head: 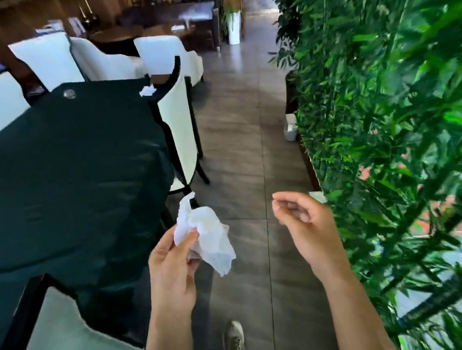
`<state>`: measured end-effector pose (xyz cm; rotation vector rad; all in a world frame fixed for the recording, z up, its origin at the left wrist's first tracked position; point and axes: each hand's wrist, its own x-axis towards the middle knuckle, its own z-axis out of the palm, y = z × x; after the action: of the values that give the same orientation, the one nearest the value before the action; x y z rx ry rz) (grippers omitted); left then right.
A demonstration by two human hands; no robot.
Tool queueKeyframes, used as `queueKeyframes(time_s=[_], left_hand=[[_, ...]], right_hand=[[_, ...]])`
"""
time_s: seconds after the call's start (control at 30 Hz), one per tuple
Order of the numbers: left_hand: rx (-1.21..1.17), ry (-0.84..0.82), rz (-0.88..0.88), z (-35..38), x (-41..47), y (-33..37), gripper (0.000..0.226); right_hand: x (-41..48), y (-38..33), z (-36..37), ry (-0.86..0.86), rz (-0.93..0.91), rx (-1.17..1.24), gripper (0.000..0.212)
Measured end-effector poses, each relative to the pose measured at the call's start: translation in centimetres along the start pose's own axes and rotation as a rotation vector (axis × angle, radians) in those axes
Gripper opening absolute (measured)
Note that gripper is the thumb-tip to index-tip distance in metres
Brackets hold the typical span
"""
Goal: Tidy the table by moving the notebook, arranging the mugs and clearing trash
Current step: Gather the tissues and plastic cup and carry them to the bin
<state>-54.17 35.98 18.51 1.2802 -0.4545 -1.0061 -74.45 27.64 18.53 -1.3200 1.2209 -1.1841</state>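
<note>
My left hand [173, 263] grips a crumpled white tissue [204, 234] over the floor, just off the right edge of the table. My right hand [303, 224] hovers to the right of it, fingers loosely curled and holding nothing. A second crumpled white tissue [147, 91] lies at the far right corner of the table [66, 169], which is covered in dark green cloth. A small clear round object [69, 93] sits near the table's far edge. No notebook or mugs are in view.
White chairs with black trim stand around the table, one [179, 129] on its right side and another [68, 343] at the near left. A wall of green foliage [387, 101] fills the right. A tiled aisle [245, 159] runs between them; my shoe [234, 337] is below.
</note>
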Motion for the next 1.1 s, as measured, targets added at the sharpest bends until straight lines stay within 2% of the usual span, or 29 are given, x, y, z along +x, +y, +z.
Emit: queueKeyframes(time_s=[0.1, 0.23, 0.37, 0.53, 0.9, 1.1], left_hand=[[0.017, -0.022, 0.020, 0.9, 5.2, 1.8, 0.021], [0.016, -0.072, 0.033, 1.4, 12.5, 3.9, 0.009], [0.020, -0.137, 0.053, 2.4, 18.8, 5.4, 0.019], [0.013, -0.163, 0.013, 3.8, 24.7, 5.9, 0.010], [0.021, -0.109, -0.026, 10.1, 39.7, 6.1, 0.026], [0.002, -0.070, -0.048, 16.1, 49.1, 7.0, 0.021]], right_hand=[[4.7, -0.1, 2.3, 0.034, 0.007, 0.001, 0.018], [10.6, -0.5, 5.6, 0.064, 0.015, 0.004, 0.018], [15.4, -0.9, 8.5, 0.090, 0.010, -0.005, 0.018], [20.4, -0.7, 10.9, 0.081, 0.030, -0.027, 0.016], [36.8, 2.9, 13.8, 0.054, 0.042, -0.018, 0.015], [48.9, 2.8, 14.7, -0.004, 0.054, -0.024, 0.014]])
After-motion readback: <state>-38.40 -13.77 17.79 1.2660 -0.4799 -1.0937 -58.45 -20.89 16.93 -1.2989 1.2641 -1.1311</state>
